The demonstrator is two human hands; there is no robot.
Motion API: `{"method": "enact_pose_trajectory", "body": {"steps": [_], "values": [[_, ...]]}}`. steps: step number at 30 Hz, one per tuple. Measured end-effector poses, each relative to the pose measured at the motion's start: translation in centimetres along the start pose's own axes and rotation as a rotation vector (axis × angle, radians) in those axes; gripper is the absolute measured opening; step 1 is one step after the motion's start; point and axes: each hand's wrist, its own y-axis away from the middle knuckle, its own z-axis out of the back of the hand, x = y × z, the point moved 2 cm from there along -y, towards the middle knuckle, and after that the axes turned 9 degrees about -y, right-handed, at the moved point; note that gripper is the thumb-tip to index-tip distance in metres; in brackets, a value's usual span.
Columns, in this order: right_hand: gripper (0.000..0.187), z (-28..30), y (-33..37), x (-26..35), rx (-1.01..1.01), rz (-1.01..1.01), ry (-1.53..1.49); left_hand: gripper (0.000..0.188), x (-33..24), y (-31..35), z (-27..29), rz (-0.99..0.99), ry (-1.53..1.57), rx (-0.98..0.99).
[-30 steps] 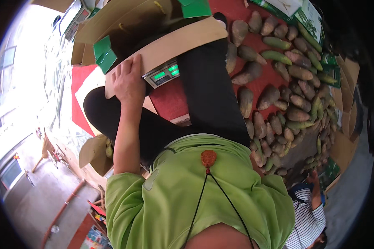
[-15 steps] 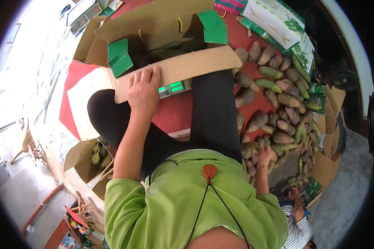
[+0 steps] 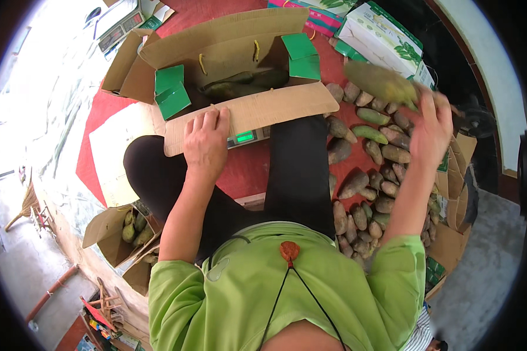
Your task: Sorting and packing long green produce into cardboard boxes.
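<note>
In front of me an open cardboard box with green corner tabs holds a few dark green root vegetables. My left hand grips the near flap, fingers laid over its top edge. Under that flap the lit green display of a scale shows. Out to the right, my right hand is raised and closed around a big green-brown root vegetable, blurred by motion. Below it spreads a pile of brown and green root vegetables on the red cloth.
White-and-green cartons lie at the far right. Another scale stands far left. A smaller cardboard box with vegetables sits by my left side. More opened cardboard edges the pile, and a person's striped sleeve shows lower right.
My right hand has moved from the near part of the pile up and forward, now with a root vegetable in it. My left hand stays on the flap, which has tilted slightly, showing the box's contents better.
</note>
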Motion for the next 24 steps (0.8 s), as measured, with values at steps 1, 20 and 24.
{"method": "enact_pose_trajectory", "body": {"steps": [1, 20, 24], "values": [[0.014, -2.0, -0.6, -0.2, 0.057, -0.016, -0.058, 0.034, 0.0, 0.0, -0.1, 0.000, 0.002, 0.002], [0.018, -9.0, -0.5, -7.8, 0.481, 0.332, 0.370, 0.041, -0.3, -0.1, -0.5, 0.039, -0.073, 0.098], [0.022, 1.6, 1.4, -12.3, 0.233, 0.090, 0.475, 0.042, -0.4, -0.1, -0.9, 0.017, -0.079, 0.085]]}}
